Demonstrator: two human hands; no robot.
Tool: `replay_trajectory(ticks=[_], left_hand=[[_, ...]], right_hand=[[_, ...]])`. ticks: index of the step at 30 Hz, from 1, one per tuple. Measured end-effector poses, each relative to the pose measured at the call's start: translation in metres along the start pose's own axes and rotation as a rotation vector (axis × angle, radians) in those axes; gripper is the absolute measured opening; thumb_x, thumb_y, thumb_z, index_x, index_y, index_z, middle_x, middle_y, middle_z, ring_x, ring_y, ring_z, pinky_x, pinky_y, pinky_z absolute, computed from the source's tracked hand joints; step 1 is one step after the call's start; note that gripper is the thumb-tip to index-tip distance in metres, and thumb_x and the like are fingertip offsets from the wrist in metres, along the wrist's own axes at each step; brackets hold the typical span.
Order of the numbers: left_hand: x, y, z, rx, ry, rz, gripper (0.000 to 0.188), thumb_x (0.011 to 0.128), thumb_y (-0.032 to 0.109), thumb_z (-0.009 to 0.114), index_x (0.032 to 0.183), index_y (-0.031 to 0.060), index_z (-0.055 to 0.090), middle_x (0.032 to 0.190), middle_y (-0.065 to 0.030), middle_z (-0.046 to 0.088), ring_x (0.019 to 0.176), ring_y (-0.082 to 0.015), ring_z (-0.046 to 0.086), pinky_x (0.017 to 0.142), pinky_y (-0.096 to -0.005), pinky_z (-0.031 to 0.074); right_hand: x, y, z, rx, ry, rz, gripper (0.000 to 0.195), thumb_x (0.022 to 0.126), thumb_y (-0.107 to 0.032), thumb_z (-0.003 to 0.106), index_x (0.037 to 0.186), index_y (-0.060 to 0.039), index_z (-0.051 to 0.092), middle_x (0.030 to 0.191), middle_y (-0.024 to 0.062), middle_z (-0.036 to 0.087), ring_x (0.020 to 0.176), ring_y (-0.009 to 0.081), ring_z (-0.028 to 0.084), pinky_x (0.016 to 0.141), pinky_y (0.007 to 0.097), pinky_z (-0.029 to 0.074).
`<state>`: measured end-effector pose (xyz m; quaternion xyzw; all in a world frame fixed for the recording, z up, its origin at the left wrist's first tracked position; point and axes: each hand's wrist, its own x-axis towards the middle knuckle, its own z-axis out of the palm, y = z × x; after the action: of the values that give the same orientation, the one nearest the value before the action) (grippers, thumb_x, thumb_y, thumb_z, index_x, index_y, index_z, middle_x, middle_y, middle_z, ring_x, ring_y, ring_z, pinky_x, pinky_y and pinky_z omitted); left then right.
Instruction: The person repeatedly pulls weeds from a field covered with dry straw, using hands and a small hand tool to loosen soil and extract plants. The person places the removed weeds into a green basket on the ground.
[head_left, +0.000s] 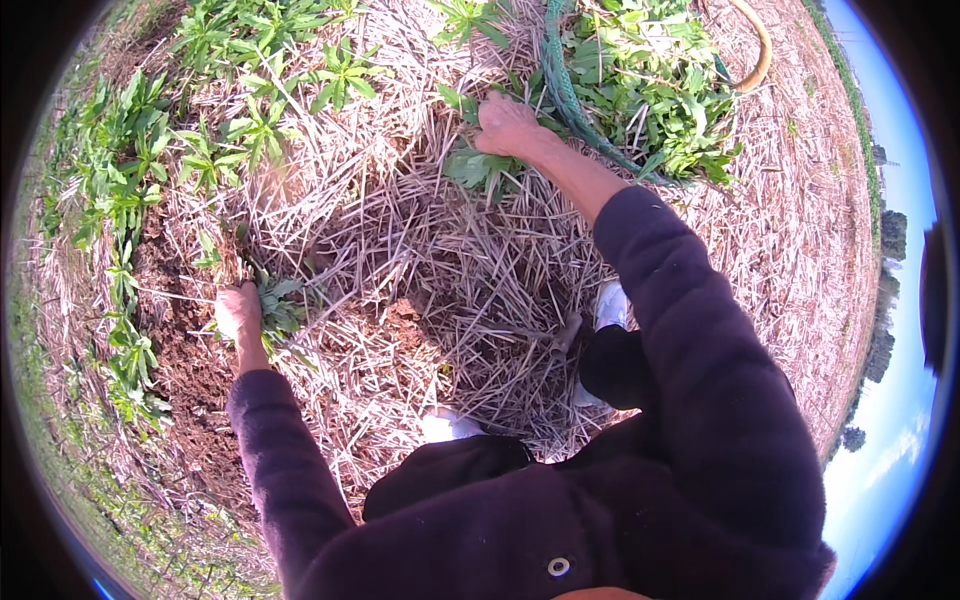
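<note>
My left hand (238, 311) is low at the left, closed around a leafy plant (281, 306). The plant's leaves stick out to the right of the fist, and brownish stems or roots show above it. Farther forward, my right hand (506, 126) is closed on some leafy greens (476, 166), whose broad leaves spread out on both sides of the fingers. Just right of that hand stands a green woven basket (566, 97) with a heap of cut greens (660, 90) in it. The fingertips of both hands are hidden.
Dry straw (390, 210) covers the ground, with bare brown soil (195, 420) at the left. Growing plants (120, 172) line the left and top. The basket has a yellow handle (761, 49). A shadowed object, perhaps a hand tool (568, 334), lies near my white-shod foot (611, 306).
</note>
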<state>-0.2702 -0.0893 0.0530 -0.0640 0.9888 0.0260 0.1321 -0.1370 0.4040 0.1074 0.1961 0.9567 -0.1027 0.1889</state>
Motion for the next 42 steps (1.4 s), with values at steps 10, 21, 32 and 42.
replay_trajectory(ticks=[10,21,32,42], left_hand=[[-0.01,0.004,-0.01,-0.033,-0.016,-0.055,0.049,0.073,0.038,0.059,0.092,-0.0042,0.073,0.092,-0.0279,0.071,0.083,-0.0416,0.07,0.077,-0.0479,0.054],[-0.006,0.0,-0.002,-0.01,0.045,-0.023,0.042,0.072,0.035,0.063,0.084,-0.0044,0.072,0.08,-0.0222,0.071,0.071,-0.0358,0.07,0.066,-0.0445,0.055],[-0.008,0.004,-0.006,-0.018,0.01,-0.016,0.046,0.071,0.037,0.06,0.097,0.0005,0.073,0.094,-0.0258,0.071,0.088,-0.0411,0.07,0.078,-0.048,0.054],[0.0,0.0,0.004,0.019,-0.008,0.02,0.049,0.076,0.039,0.057,0.095,-0.0038,0.072,0.093,-0.0282,0.07,0.087,-0.0418,0.07,0.079,-0.0478,0.054]], right_hand=[[0.039,0.037,0.01,-0.059,-0.087,0.25,0.057,0.076,-0.032,0.071,0.121,0.0018,0.059,0.118,0.0202,0.066,0.11,0.0328,0.065,0.095,0.0398,0.051],[0.053,0.053,0.021,-0.014,-0.105,0.305,0.043,0.077,-0.029,0.07,0.113,-0.0043,0.07,0.119,0.0184,0.068,0.11,0.0353,0.065,0.094,0.0445,0.05],[-0.051,-0.016,-0.02,0.072,-0.208,0.046,0.031,0.075,-0.021,0.07,0.086,0.0073,0.068,0.087,0.0199,0.069,0.078,0.031,0.068,0.072,0.045,0.052],[-0.033,0.005,0.019,-0.17,0.181,-0.002,0.041,0.078,-0.021,0.065,0.105,0.0095,0.067,0.111,0.0274,0.067,0.102,0.0383,0.067,0.087,0.0443,0.054]])
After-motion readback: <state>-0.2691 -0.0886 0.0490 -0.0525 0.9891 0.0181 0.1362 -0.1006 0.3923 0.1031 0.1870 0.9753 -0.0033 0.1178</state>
